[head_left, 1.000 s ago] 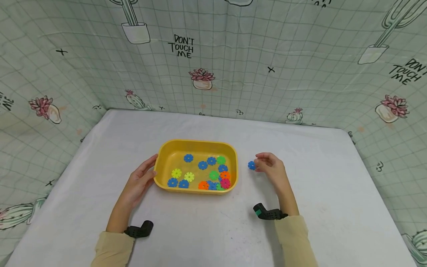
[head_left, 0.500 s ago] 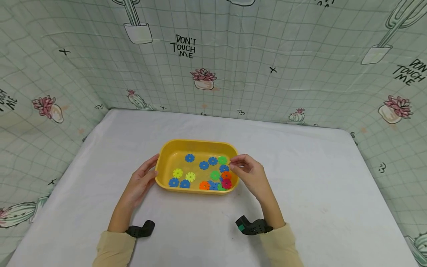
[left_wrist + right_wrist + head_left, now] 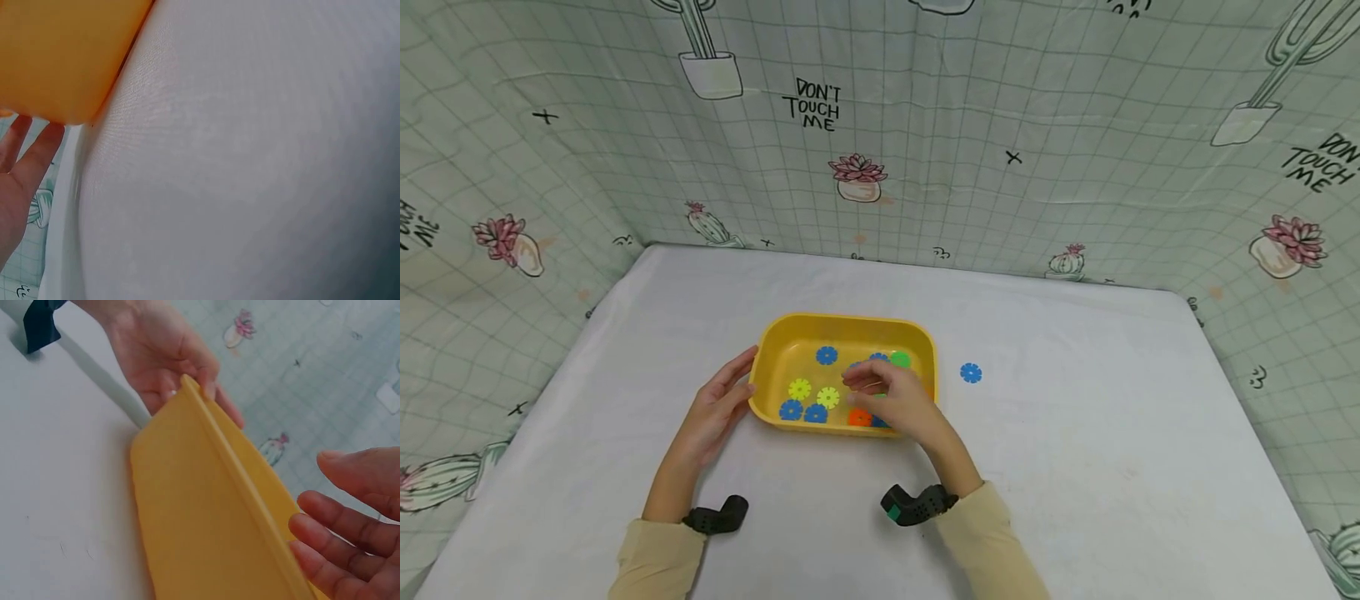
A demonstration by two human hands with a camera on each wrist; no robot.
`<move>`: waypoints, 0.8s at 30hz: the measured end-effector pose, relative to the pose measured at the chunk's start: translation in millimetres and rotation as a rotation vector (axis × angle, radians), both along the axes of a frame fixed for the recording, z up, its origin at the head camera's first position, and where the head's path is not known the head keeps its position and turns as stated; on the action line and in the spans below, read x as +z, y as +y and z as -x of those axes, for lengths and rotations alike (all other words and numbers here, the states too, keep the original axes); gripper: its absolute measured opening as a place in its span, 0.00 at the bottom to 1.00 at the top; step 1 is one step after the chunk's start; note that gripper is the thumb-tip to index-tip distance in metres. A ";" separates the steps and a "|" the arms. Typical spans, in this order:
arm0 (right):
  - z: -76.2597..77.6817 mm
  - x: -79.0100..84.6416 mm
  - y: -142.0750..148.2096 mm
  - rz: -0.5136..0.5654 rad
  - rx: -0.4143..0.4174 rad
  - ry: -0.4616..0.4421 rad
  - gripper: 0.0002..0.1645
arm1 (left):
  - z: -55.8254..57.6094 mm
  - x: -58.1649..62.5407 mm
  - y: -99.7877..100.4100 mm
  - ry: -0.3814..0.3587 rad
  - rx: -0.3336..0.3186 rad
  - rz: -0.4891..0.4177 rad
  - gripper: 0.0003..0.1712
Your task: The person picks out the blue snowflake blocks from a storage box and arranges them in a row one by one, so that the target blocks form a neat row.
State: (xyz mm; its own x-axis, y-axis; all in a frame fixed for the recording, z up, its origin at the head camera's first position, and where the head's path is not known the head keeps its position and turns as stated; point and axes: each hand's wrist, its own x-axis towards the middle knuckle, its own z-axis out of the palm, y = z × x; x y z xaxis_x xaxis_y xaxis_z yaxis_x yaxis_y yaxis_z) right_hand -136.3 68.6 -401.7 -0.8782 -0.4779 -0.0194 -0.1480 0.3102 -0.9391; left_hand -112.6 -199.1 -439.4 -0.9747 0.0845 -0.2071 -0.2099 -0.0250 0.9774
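In the head view a yellow plastic tray (image 3: 850, 325) stands on the white-covered table, holding several small notched discs in blue, yellow-green, green and orange. My left hand (image 3: 722, 404) rests with fingertips and thumb against its left end; in the left wrist view straight fingers (image 3: 39, 153) meet the tray wall. Over the tray's right half is my right hand (image 3: 891, 400), hiding some of the discs. In the right wrist view its thumb and fingers (image 3: 322, 509) are apart, with nothing between them. A single blue notched disc (image 3: 971, 372) lies on the table, right of the tray.
A white cloth (image 3: 1112, 433) covers the table. Behind it and at both sides hangs a green checked curtain (image 3: 925, 208) with cactus prints. Each wrist wears a black camera, the left camera (image 3: 718, 515) and the right camera (image 3: 917, 503).
My right hand pinched the blue disc at the table's right side, let it go there, and has moved left over the tray. My left hand stays at the tray's left end.
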 end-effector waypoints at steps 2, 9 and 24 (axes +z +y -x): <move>2.7 -2.3 -5.6 -0.018 0.028 -0.010 0.18 | 0.2 -0.3 0.3 0.003 -0.003 -0.004 0.32; 10.6 -10.3 -18.9 -0.078 0.108 -0.049 0.19 | 0.9 -0.7 2.1 0.005 -0.013 -0.020 0.32; 21.4 -25.1 -39.4 -0.228 0.192 -0.034 0.17 | -0.6 1.5 0.2 0.006 -0.016 -0.010 0.32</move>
